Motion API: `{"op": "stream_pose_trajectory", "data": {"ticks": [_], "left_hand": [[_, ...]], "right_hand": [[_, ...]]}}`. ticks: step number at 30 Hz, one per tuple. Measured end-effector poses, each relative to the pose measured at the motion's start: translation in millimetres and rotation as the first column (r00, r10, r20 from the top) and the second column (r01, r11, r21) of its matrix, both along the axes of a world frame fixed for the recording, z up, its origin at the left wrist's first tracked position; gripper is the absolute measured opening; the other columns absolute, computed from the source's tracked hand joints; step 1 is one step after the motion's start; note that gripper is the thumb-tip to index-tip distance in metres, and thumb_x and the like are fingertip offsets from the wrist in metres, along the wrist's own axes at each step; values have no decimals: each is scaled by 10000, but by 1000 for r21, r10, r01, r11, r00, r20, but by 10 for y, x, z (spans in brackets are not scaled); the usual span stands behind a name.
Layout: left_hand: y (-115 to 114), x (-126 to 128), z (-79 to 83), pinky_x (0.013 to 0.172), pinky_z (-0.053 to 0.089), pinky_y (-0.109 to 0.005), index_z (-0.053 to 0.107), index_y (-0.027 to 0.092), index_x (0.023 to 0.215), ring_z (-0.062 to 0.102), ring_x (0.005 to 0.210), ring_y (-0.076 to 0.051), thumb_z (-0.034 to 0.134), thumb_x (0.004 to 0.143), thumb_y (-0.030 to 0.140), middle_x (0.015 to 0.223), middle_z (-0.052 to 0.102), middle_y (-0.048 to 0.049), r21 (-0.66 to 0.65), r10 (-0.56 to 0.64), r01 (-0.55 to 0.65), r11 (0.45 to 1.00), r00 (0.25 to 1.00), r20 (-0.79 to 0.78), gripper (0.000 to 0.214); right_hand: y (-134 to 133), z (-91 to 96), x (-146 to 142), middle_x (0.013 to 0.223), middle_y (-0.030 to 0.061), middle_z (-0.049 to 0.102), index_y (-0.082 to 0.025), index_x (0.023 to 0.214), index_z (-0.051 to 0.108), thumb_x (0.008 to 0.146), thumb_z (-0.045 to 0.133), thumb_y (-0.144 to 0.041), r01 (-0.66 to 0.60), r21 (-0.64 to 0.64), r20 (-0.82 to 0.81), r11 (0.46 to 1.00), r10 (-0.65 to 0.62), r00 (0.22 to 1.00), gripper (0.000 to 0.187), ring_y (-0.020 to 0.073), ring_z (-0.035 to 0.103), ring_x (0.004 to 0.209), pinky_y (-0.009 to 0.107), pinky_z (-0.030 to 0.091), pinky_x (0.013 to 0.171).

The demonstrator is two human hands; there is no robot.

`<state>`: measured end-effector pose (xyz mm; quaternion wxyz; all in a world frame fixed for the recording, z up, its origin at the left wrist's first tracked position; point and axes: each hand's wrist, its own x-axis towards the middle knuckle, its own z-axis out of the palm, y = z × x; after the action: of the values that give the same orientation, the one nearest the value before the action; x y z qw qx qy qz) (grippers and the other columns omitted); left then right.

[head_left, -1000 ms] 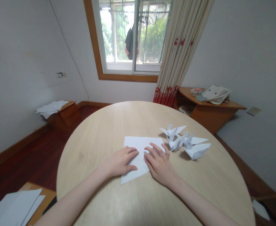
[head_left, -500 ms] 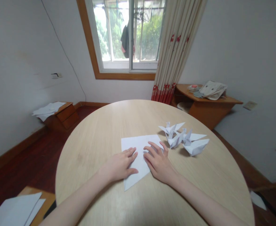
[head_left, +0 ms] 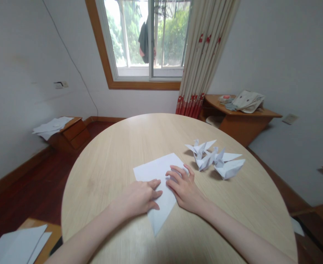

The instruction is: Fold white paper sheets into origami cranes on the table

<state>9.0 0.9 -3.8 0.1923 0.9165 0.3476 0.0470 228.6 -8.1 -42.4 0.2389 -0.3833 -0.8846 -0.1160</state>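
A white sheet of paper (head_left: 158, 165) lies flat on the round wooden table (head_left: 106, 154), one pointed corner toward me. My left hand (head_left: 142, 196) rests on its left part, fingers stretched and thumb apart. On the right part, my right hand (head_left: 182, 185) lies with fingers spread and slightly bent, the fingertips on the paper. Neither hand grips anything. Just beyond my right hand stand several folded white paper cranes (head_left: 229, 168), close together.
A small wooden cabinet (head_left: 73, 132) with papers is at the left. More white sheets (head_left: 15, 244) lie at the lower left. A corner desk (head_left: 246, 123) carries a cloth bag (head_left: 248, 101). A curtain (head_left: 202, 55) hangs beside the window (head_left: 147, 44).
The paper has turned counter-clockwise, its near corner swinging right and closer to me. My left hand has shifted slightly down; my right hand stays on the paper. The view has tilted a little.
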Motion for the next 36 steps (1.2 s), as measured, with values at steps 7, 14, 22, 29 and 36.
{"op": "stream_pose_trajectory", "data": {"ticks": [7,14,22,29,36], "left_hand": [[20,-32,-9,923,463,-368,681,253,1119,592,1134,-307,626,882,317,1289,582,-101,-60,-55,54,997,998,-11,252],[21,-60,29,961,464,-346,663,271,1177,570,1190,-290,602,893,187,1346,556,-91,-78,-100,103,992,994,41,303],[-47,-14,-86,1110,344,-416,522,326,1340,294,1385,-292,618,858,59,1518,297,-54,-49,-79,78,996,997,-22,560],[-76,4,-98,1100,359,-426,524,280,1346,242,1400,-301,616,890,139,1518,270,-97,-19,-69,68,998,993,-94,486],[-53,-6,-13,1095,362,-406,548,278,1327,282,1396,-294,592,904,142,1506,315,-117,-9,-104,104,995,987,-120,447]], "right_hand": [[23,2,1,1143,64,609,-207,934,602,814,489,-82,-19,7,-3,1000,19,1000,208,254,351,1270,498,79,1106],[34,3,-7,1153,69,601,-212,933,598,808,505,-88,-31,-12,-10,999,31,999,199,260,350,1272,507,79,1100],[33,-12,-18,1137,78,596,-201,939,594,780,532,-69,-25,8,3,1000,25,1000,215,263,351,1262,504,84,1097],[49,-27,-5,1128,80,582,-198,940,598,796,547,-96,-24,27,8,999,24,1000,184,267,353,1253,503,85,1094],[54,-27,-8,1132,77,595,-213,942,596,809,519,-84,-35,34,-15,999,36,999,201,260,365,1250,508,97,1090]]}}
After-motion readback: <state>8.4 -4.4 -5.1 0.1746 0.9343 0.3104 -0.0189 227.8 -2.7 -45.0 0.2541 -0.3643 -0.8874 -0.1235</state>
